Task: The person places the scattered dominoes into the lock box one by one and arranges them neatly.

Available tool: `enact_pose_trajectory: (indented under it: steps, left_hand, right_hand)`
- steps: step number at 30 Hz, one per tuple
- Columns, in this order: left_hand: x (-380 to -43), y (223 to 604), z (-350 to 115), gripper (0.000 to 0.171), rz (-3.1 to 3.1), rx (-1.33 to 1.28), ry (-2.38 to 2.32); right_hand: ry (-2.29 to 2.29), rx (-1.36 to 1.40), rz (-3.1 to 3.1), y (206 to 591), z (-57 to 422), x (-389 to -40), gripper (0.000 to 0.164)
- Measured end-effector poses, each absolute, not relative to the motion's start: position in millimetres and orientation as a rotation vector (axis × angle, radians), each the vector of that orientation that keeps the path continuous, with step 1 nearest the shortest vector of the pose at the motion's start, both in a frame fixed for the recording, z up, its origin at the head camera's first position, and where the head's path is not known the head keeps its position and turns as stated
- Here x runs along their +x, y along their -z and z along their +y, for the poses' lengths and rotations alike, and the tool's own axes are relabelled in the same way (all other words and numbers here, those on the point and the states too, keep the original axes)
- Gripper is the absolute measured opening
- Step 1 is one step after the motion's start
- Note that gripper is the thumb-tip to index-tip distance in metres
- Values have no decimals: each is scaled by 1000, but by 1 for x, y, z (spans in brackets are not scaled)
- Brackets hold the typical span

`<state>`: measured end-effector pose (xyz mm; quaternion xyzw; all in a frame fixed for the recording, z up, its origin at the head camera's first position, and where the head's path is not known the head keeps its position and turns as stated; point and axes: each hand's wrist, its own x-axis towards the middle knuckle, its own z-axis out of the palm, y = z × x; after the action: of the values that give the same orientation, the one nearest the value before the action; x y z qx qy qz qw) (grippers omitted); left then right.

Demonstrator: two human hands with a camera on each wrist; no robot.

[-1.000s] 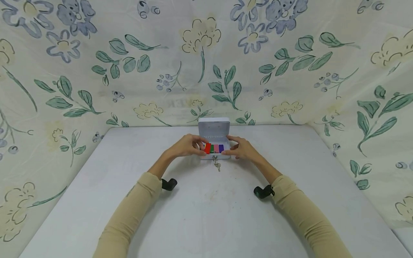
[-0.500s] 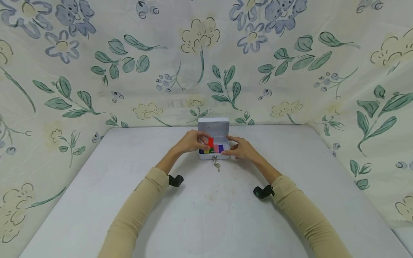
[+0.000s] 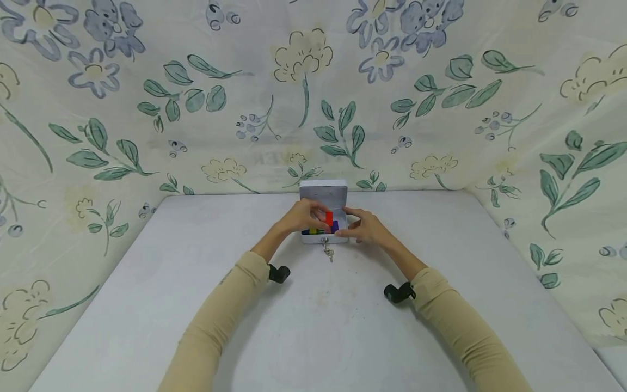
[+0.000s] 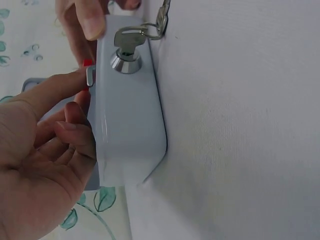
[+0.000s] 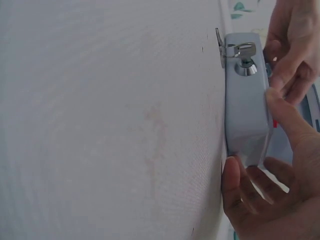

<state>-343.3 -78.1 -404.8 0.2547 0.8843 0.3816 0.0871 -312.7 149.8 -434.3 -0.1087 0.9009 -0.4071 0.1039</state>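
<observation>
A small pale cash box (image 3: 313,239) stands on the table with its lid (image 3: 323,190) raised. My left hand (image 3: 305,216) is over the box and pinches a red block (image 3: 329,218) upright between thumb and fingers. Inside sit coloured blocks, among them a yellow block (image 3: 313,231) and a purple block (image 3: 335,226); the left fingers cover part of the row. My right hand (image 3: 368,226) grips the box's right side, its thumb on the front rim, as the right wrist view shows. A key (image 5: 245,50) is in the front lock.
A ring with another key (image 3: 329,252) hangs from the lock onto the white table (image 3: 313,326). Flower-patterned cloth (image 3: 245,109) rises behind the table and at both sides. Each wrist wears a black camera (image 3: 399,293).
My left hand has carried the red block up from the left part of the box and rightward over the other blocks. The right hand keeps its hold on the box.
</observation>
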Motion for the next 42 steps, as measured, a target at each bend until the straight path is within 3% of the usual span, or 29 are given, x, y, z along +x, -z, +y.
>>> enact_pose_trajectory:
  steps: [42]
  left_hand:
    - [-351, 418, -47, 37, 2587, 629, -1098]
  right_hand:
    - [1255, -383, 2629, 435, 151, -313, 85]
